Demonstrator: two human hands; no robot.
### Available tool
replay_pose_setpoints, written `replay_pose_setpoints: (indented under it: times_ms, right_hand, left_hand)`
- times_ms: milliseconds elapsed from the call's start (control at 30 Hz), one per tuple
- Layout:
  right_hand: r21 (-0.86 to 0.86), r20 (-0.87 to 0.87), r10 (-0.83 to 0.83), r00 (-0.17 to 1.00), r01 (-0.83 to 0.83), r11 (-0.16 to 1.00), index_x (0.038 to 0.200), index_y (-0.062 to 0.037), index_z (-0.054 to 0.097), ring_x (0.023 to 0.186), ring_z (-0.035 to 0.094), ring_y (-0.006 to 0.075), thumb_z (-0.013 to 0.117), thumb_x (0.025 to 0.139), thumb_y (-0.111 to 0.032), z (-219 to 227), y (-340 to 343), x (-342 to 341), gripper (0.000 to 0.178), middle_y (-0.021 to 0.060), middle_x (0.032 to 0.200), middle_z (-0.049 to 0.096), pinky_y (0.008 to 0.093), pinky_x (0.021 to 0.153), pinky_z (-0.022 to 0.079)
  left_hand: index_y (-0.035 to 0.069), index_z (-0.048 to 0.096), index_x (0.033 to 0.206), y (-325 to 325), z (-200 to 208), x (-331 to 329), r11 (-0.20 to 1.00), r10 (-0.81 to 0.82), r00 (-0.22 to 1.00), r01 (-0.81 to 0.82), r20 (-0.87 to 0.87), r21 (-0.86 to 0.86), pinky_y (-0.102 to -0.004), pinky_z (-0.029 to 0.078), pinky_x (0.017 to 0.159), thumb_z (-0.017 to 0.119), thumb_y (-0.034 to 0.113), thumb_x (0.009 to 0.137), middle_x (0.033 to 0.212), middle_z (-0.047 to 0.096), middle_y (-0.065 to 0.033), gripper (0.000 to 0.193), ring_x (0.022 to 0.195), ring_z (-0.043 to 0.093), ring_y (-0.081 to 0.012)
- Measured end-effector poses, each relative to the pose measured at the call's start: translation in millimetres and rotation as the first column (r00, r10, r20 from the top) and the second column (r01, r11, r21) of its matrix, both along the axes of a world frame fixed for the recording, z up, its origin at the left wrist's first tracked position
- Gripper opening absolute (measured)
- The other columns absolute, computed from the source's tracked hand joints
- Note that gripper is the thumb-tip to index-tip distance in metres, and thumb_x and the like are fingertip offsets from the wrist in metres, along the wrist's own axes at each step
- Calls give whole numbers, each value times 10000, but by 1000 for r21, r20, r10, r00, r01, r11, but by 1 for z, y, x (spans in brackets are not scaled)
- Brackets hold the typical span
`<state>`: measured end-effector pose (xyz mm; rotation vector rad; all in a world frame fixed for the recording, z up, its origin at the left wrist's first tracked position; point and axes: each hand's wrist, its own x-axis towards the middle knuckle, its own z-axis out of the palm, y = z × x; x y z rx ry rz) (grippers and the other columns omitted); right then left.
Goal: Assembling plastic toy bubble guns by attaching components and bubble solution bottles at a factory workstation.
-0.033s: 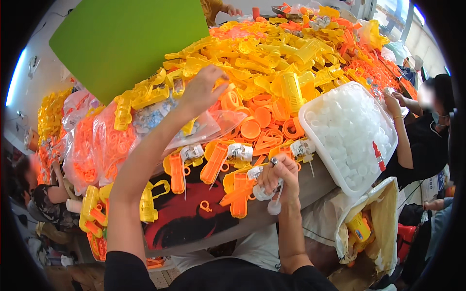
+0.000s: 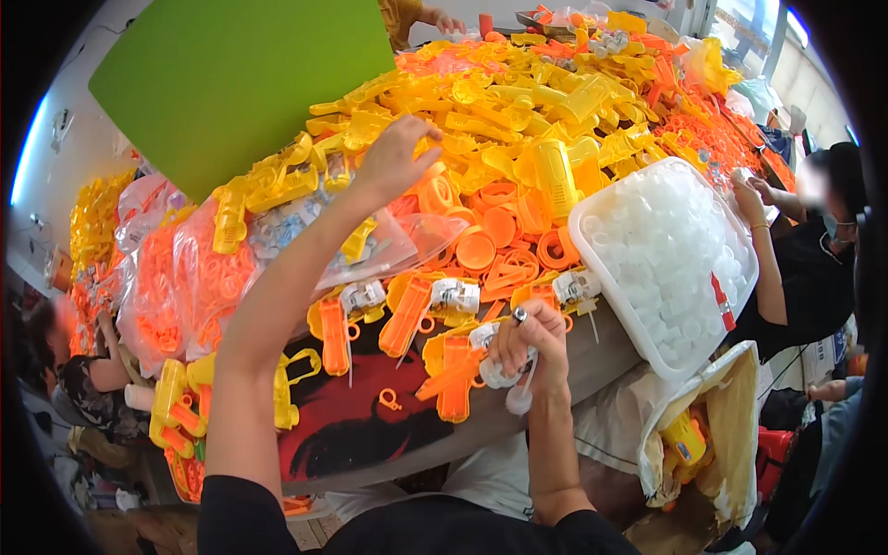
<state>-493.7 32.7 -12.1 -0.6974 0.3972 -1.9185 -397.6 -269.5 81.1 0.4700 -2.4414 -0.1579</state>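
While the left hand (image 2: 388, 168) hangs half open near yellow parts (image 2: 504, 120) beyond it, the right hand (image 2: 535, 344) closes around a whitish mechanism (image 2: 496, 374), an orange piece (image 2: 453, 384) just left.

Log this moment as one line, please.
left hand: half-curled over yellow parts | right hand: gripping grey-white part at nearest orange-and-yellow assembly | nearby: similar assemblies, white tray

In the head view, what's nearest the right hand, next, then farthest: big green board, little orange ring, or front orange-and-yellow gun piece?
1. Front gun piece: beside the right hand, leftward.
2. Little orange ring: farther left, lying loose.
3. Big green board: farthest, upper left.
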Motion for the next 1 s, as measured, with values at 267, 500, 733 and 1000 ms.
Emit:
replay_pose_setpoints:
  times_ms: [267,500,733,1000]
  right_hand:
    - [-143,26,58,998,-54,988,945,-22,572,404,509,161,548,979,-97,-7,0,-10,86,37,496,498,342,503,489]
    - [-47,74,113,991,-110,993,911,27,578,442,559,176,591,951,-94,-12,2,-9,128,89,549,563,372,575,537]
    - [-83,123,120,985,-111,990,959,43,601,443,557,167,591,970,-104,-13,1,-9,148,81,558,567,366,583,547]
    - [-48,114,129,985,-124,991,972,16,610,452,553,152,583,991,-116,-15,-2,-8,136,57,554,556,356,594,553]
  left_hand:
    - [117,554,1394,-59,-41,-108,881,233,967,-166,102,-444,-544,390,1014,739,414,861,1193,660,-76,637,1334,479,-296]
    - [99,710,1173,-26,-12,-106,940,297,635,-63,713,-335,-549,427,970,639,294,908,1243,647,-88,337,1303,493,-309]
    - [116,755,956,-2,-43,-94,815,407,782,-78,472,-575,-452,416,925,660,179,849,1019,684,-77,156,1118,574,-267]
    - [115,754,832,-22,-58,-132,792,451,741,-77,497,-605,-483,338,1015,677,169,784,971,668,-74,105,1120,576,-269]
